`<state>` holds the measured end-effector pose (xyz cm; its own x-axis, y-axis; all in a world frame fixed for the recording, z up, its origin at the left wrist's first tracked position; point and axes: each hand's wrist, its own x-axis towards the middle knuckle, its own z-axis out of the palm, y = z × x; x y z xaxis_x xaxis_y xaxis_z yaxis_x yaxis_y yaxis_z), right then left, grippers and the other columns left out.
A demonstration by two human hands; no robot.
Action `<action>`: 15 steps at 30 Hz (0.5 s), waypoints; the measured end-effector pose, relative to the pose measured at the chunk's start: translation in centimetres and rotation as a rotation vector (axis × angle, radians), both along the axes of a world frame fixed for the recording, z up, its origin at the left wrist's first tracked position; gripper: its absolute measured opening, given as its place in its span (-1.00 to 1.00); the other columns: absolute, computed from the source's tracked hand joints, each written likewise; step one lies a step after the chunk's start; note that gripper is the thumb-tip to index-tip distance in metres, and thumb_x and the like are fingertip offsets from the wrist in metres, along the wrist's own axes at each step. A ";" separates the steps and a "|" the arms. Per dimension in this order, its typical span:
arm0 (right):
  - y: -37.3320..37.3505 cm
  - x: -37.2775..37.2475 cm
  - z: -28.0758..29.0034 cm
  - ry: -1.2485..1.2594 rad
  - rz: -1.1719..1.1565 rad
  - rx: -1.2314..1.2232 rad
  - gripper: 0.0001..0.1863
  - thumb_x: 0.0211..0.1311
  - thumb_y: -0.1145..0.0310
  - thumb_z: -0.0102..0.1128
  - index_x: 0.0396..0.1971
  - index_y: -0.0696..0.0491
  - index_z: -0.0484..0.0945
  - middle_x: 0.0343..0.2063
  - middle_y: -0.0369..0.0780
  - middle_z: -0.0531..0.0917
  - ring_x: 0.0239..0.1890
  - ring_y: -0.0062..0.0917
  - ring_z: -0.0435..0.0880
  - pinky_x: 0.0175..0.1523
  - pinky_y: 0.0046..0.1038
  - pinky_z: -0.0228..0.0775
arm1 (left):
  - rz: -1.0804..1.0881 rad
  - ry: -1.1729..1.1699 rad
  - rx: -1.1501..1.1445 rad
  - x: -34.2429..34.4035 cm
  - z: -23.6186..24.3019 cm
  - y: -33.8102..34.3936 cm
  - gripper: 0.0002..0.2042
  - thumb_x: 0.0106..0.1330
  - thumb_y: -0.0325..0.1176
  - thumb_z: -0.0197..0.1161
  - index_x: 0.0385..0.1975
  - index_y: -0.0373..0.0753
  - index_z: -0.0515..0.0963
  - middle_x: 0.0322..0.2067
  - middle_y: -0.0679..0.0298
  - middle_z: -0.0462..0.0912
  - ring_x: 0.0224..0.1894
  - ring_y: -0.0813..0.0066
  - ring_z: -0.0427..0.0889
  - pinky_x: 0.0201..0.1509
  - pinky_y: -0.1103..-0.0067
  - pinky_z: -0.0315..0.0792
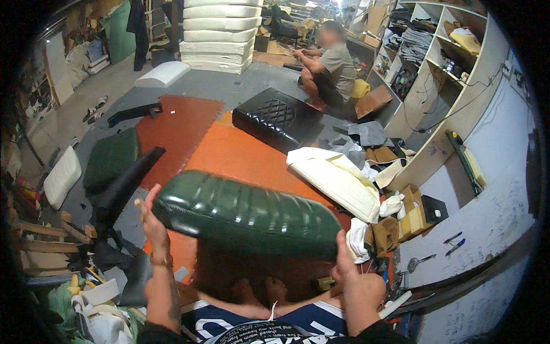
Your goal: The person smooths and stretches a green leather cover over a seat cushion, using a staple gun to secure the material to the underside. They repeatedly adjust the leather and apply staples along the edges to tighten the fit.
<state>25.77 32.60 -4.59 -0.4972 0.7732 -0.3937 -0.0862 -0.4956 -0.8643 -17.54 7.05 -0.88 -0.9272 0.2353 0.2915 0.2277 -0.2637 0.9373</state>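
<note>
A dark green upholstered seat cushion [246, 212], glossy with ribbed stitching across its top, is held up in front of my lap. My left hand [153, 221] grips its left end, fingers up along the edge. At the opposite end, my right hand [345, 258] presses against the lower right corner, the thumb upward and the other fingers mostly hidden. The cushion slopes slightly down to the right. Beneath it, my bare feet rest on the floor mat.
A black quilted cushion [278, 118] lies ahead on the orange mat [229, 150]. Cream covers [338, 180] are at the right, near shelves [438, 69] of folded fabric. Another green cushion [112, 160] and a white one [63, 176] lie left. A person [335, 69] squats behind, beside stacked foam [220, 37].
</note>
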 end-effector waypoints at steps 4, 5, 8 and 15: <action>-7.7 -8.0 0.8 0.146 0.120 -0.173 -0.16 0.53 -0.19 0.18 0.50 0.13 0.24 0.41 -0.09 0.44 0.46 -0.26 0.40 0.55 -0.11 0.19 | 0.176 -0.215 -0.108 -12.4 -9.0 -5.2 -0.16 0.68 0.31 -0.38 0.17 -0.36 0.69 0.13 0.11 0.73 0.13 0.26 0.67 0.38 0.48 0.40; -8.7 -9.1 2.0 0.204 0.149 -0.247 -0.04 0.52 -0.21 0.20 0.57 0.16 0.06 0.47 -0.05 0.34 0.50 -0.25 0.33 0.56 -0.13 0.16 | 0.038 -0.364 0.006 -11.6 -10.6 -5.9 -0.11 0.63 0.37 -0.38 0.14 -0.38 0.69 0.12 0.13 0.74 0.14 0.27 0.66 0.37 0.45 0.42; -11.1 -10.8 1.6 0.012 0.222 -0.083 0.32 0.37 -0.41 0.23 0.65 0.12 -0.41 0.64 0.01 -0.06 0.66 -0.18 -0.08 0.66 -0.10 -0.14 | 0.216 -0.534 -0.036 -11.0 -18.7 -14.0 0.01 0.50 0.55 -0.37 0.15 -0.39 0.67 0.12 0.10 0.73 0.18 0.20 0.64 0.38 0.32 0.45; 3.9 -4.0 -7.1 -0.173 0.076 -0.021 -0.09 0.52 -0.37 0.01 0.48 0.15 0.38 0.41 -0.06 0.50 0.43 -0.26 0.46 0.52 -0.08 0.19 | 0.121 -0.967 0.237 7.2 -23.6 -6.1 0.03 0.43 0.60 -0.22 0.40 -0.36 0.45 0.32 0.05 0.57 0.33 0.10 0.52 0.45 0.24 0.40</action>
<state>21.74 36.51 -11.65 -0.4774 0.7266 -0.4941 0.1009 -0.5133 -0.8523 -10.30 1.00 -24.48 -0.8047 0.1569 -0.5726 -0.5663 -0.4928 0.6607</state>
